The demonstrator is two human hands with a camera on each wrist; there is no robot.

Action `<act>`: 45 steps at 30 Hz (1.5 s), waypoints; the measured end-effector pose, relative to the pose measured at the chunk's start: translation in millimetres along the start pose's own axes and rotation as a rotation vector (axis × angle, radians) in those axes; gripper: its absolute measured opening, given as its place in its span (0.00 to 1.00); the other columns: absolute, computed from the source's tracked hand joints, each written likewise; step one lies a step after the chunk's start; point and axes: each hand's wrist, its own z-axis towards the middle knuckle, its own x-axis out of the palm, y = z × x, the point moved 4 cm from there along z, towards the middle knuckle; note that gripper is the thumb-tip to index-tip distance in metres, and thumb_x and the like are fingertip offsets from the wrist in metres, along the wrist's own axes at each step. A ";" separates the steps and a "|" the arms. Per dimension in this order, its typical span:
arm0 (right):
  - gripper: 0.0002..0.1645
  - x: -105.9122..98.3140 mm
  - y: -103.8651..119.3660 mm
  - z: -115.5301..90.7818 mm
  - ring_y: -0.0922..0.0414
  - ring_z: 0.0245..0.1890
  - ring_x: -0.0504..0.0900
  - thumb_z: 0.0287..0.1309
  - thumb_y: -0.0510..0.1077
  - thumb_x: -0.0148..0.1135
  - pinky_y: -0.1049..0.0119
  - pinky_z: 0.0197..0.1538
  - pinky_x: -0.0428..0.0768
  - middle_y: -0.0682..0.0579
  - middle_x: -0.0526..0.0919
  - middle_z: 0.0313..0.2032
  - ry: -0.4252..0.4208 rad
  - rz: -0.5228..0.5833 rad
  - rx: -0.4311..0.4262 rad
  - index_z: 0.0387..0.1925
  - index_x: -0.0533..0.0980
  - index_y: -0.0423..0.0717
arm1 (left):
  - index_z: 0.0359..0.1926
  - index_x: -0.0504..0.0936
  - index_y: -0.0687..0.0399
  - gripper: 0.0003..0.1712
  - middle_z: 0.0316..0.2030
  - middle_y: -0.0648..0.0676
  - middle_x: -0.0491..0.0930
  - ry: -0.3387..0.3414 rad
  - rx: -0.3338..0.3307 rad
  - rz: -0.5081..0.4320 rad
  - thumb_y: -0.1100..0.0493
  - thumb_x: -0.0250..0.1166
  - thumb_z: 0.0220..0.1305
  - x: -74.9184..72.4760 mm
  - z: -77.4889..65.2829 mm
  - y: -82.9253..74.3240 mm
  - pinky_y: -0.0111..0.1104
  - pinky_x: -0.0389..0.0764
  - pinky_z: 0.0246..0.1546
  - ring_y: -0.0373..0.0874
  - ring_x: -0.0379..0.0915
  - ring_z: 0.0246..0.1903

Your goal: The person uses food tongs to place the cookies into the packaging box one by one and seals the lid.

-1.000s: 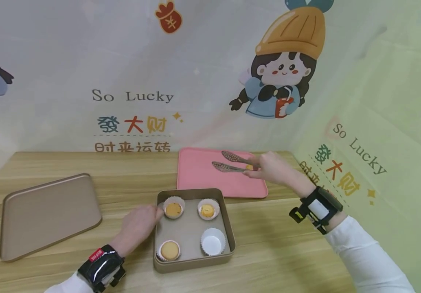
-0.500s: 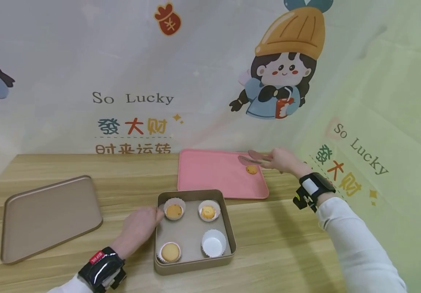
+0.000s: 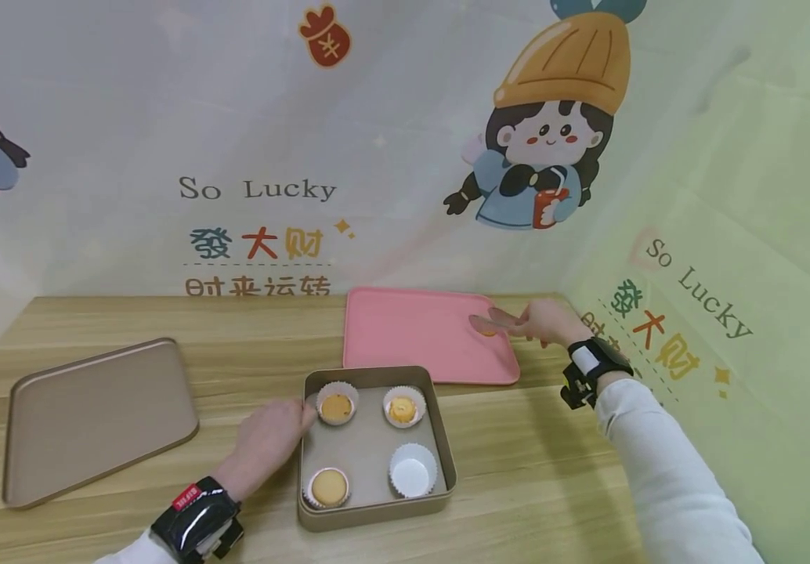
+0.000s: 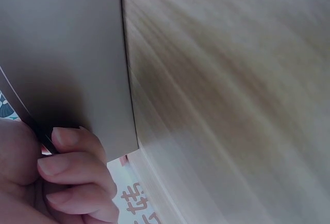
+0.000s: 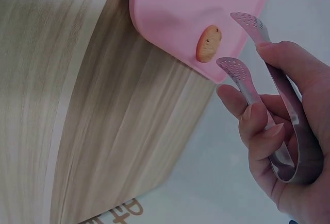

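Observation:
My right hand (image 3: 549,321) holds metal tongs (image 5: 283,87) with perforated tips, their two arms spread apart. The tips hover by an oval cookie (image 5: 209,44) lying on the pink tray (image 3: 405,329); in the head view they partly cover it. With thumb and fingers, my left hand (image 3: 271,435) grips the left wall of a square, tan baking tin (image 3: 370,450). Inside the tin stand paper cups: a cookie sits in the back left cup (image 3: 337,406), the back right cup (image 3: 403,408) and the front left cup (image 3: 329,488), while the front right cup (image 3: 413,470) is empty.
A flat tan tray (image 3: 102,423) lies at an angle on the left of the wooden table (image 3: 250,337). Behind the table hangs a printed cloth (image 3: 391,141), and another cloth side (image 3: 764,235) borders the right.
My right hand drew the tongs back to the right, uncovering the cookie, then brought them nearer to it, so the tips overlap it now. The left hand keeps its hold on the tin.

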 end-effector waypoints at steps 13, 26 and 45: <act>0.24 11.2 -8.4 1.9 0.60 0.10 0.69 0.57 0.56 0.61 0.68 0.21 0.68 0.54 0.76 0.15 0.022 0.030 0.034 0.15 0.77 0.44 | 0.17 0.62 0.53 0.19 0.15 0.49 0.60 -0.023 0.027 0.043 0.59 0.50 0.66 1.6 -3.0 -1.9 0.32 0.60 0.14 0.43 0.59 0.17; 0.20 21.1 -5.4 1.7 0.62 0.09 0.71 0.57 0.51 0.61 0.71 0.18 0.68 0.46 0.82 0.21 0.046 0.033 0.012 0.21 0.81 0.39 | 0.17 0.63 0.53 0.18 0.15 0.49 0.60 -0.027 0.039 0.056 0.60 0.51 0.65 0.8 -4.0 -1.3 0.32 0.61 0.14 0.43 0.58 0.17; 0.19 26.0 -8.0 4.2 0.64 0.08 0.68 0.57 0.48 0.61 0.72 0.16 0.66 0.42 0.83 0.24 0.020 0.070 0.014 0.20 0.80 0.36 | 0.16 0.63 0.54 0.21 0.14 0.49 0.59 -0.015 -0.039 -0.028 0.57 0.49 0.67 0.3 -1.5 1.6 0.31 0.59 0.15 0.43 0.59 0.17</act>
